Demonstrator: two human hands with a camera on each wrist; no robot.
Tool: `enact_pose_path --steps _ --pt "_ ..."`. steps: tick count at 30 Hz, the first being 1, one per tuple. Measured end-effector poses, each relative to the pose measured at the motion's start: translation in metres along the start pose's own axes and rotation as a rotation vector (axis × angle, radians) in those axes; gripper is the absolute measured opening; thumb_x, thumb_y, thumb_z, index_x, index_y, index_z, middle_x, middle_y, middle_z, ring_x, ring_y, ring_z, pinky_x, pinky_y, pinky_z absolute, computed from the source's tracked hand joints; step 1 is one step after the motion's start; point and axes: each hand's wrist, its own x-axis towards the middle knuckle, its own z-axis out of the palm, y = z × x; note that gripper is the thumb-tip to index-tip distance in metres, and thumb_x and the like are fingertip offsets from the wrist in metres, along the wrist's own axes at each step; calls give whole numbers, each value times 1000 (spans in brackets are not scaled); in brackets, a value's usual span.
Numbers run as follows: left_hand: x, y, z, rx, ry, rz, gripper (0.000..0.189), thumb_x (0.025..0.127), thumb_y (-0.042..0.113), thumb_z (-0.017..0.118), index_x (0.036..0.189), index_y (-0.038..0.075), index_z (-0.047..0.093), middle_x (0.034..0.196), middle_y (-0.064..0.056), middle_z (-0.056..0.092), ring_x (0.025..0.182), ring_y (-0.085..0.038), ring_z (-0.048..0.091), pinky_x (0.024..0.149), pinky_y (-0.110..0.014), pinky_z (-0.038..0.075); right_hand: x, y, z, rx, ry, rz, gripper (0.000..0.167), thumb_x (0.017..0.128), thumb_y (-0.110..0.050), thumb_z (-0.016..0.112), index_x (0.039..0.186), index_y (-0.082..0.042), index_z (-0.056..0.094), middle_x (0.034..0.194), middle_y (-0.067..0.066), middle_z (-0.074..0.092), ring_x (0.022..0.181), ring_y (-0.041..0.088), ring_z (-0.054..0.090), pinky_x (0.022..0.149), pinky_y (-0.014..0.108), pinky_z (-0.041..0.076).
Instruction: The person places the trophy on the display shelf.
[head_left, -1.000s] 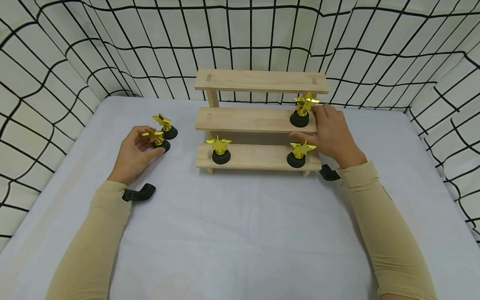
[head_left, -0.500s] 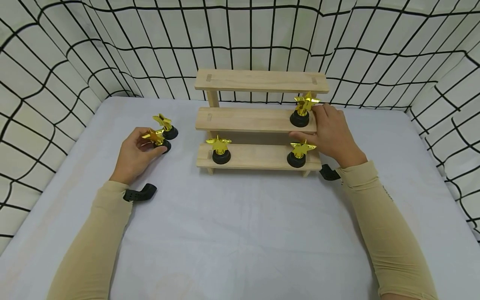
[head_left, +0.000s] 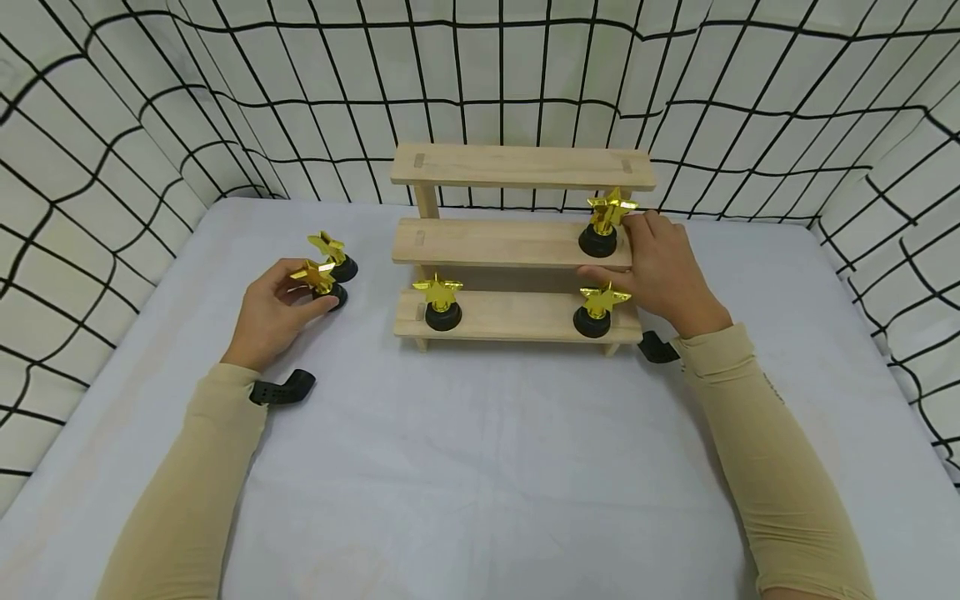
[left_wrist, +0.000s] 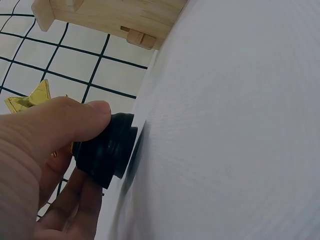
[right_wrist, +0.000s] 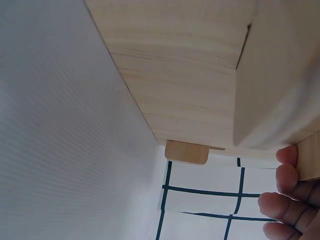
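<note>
My left hand (head_left: 272,315) pinches a small gold star trophy (head_left: 327,293) by its black base, thumb on the near side and fingers behind. In the left wrist view the trophy's base (left_wrist: 106,150) hovers just beside the white cloth, a thin shadow next to it. Right behind it stands another star trophy (head_left: 344,268). At the right end of the three-tier wooden shelf (head_left: 487,242), my right hand (head_left: 667,271) grips the middle board, its thumb along the front edge. The right wrist view has its fingertips (right_wrist: 287,177) against the wood.
One star trophy (head_left: 599,240) stands at the middle board's right end. The bottom board carries a left trophy (head_left: 443,314) and a right trophy (head_left: 592,322). Black wire grid (head_left: 502,104) walls enclose the back and sides of the white cloth (head_left: 480,467).
My left hand has shifted slightly to the right with the trophy, and the head view has tipped a little. The right hand keeps its place on the shelf.
</note>
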Motion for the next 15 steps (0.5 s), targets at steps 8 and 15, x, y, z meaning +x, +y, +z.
enact_pose_path --steps 8,15 --pt "1 5 -1 19 6 -12 51 87 14 84 132 10 60 126 5 60 111 3 55 103 -8 50 -2 2 0 -2 11 -12 113 77 -96 47 126 5 57 108 24 61 94 40 59 88 60 47" --pt "1 10 -3 -24 24 17 50 87 12 84 131 12 61 128 4 61 112 1 56 103 -7 50 -1 1 0 -1 2 -4 100 79 -84 65 127 3 57 108 23 61 95 39 58 86 56 46"
